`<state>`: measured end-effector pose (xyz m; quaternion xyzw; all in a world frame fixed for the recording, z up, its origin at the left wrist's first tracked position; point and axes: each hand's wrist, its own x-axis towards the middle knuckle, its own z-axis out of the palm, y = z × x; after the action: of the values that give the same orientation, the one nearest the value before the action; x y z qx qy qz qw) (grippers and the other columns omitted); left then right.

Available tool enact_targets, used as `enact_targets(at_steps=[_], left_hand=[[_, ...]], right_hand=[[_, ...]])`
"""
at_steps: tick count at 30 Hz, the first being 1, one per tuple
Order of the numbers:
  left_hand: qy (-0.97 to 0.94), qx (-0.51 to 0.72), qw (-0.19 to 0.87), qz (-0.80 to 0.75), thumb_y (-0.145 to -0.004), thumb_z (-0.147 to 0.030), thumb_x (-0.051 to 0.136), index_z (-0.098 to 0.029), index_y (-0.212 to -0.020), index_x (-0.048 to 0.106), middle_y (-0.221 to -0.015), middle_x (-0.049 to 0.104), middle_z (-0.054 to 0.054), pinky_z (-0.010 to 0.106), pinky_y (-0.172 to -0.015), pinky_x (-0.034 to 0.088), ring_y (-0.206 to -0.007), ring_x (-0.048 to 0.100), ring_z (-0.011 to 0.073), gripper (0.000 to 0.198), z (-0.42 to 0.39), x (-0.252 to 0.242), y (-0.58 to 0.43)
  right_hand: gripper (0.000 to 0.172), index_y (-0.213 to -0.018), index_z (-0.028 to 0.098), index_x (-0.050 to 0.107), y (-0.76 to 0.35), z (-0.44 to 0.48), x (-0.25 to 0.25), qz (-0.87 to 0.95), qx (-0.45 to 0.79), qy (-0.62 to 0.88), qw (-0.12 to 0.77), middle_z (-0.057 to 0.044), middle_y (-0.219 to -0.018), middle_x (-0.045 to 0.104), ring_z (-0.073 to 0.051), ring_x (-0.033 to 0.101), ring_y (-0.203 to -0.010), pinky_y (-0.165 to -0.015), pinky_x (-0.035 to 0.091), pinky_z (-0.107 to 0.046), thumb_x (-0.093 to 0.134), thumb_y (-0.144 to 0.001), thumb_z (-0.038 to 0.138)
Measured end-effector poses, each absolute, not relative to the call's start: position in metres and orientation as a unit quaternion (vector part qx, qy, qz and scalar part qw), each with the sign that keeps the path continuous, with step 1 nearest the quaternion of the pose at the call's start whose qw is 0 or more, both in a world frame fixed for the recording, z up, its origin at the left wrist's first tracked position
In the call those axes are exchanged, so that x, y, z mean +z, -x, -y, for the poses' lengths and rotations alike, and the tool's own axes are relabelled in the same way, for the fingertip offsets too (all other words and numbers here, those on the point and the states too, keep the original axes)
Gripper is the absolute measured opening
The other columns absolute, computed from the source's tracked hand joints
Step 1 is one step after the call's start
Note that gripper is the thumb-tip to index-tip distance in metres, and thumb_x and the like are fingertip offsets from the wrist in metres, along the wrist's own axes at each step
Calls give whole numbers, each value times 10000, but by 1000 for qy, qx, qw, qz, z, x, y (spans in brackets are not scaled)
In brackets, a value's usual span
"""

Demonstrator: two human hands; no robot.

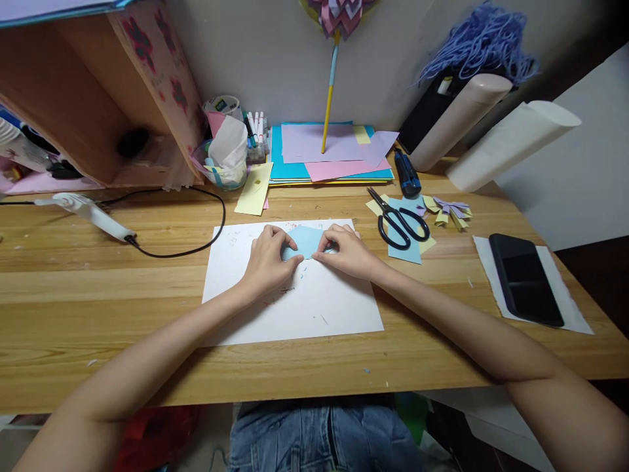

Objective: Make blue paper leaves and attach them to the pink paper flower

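A small piece of light blue paper [305, 241] is pinched between my two hands, just above or on a white sheet [339, 308] marked with small scribbles and scraps. My left hand [271, 257] grips its left side with thumb and fingers. My right hand [345, 249] pinches its right edge, the thumb near the lower border. Both thumb tips come close together at the paper's front edge. Parts of the blue paper are covered by the fingers. Black-handled scissors [400, 223] rest to the right on blue and yellow paper pieces [405, 246].
Behind stand a stack of coloured paper [295, 172], a cup with tissue [230, 157] and a yellow stick [328, 105] bearing a paper flower. A glue gun-like white tool [93, 216] with a black cord lies left. A dark phone [525, 278] lies right.
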<state>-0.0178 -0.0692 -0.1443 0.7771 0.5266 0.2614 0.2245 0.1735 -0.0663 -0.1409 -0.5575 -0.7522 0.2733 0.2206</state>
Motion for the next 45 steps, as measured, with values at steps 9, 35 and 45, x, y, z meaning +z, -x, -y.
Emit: enact_targets(at_steps=[9,35,45], left_hand=[[-779,231,271,-515,-680,-218,622,-222,-818,589,-933,487,27,369,-732,403,-843,484,193,143,63,-141,23],[-847,209,211,-442,-718,-246,545,-199,-839,596,-886,530,8,344,-775,365,-741,492,143,139,72,-132,23],[-875,247,170,-380,-816,-265,503,-192,-863,615,-833,577,38,290,-683,396,-768,514,156,142,70,-142,24]], right_hand=[[125,-632,198,573,-178,58,-142,760,277,556,190,-8,-721,515,-187,470,-766,-712,333,-335,642,-680,291],[148,-832,184,582,-177,71,-151,906,111,329,242,-54,-809,603,-172,511,-778,-671,386,-291,441,-865,217],[47,-800,180,520,-173,70,-146,875,153,371,272,-43,-773,573,-158,496,-732,-664,397,-280,482,-825,191]])
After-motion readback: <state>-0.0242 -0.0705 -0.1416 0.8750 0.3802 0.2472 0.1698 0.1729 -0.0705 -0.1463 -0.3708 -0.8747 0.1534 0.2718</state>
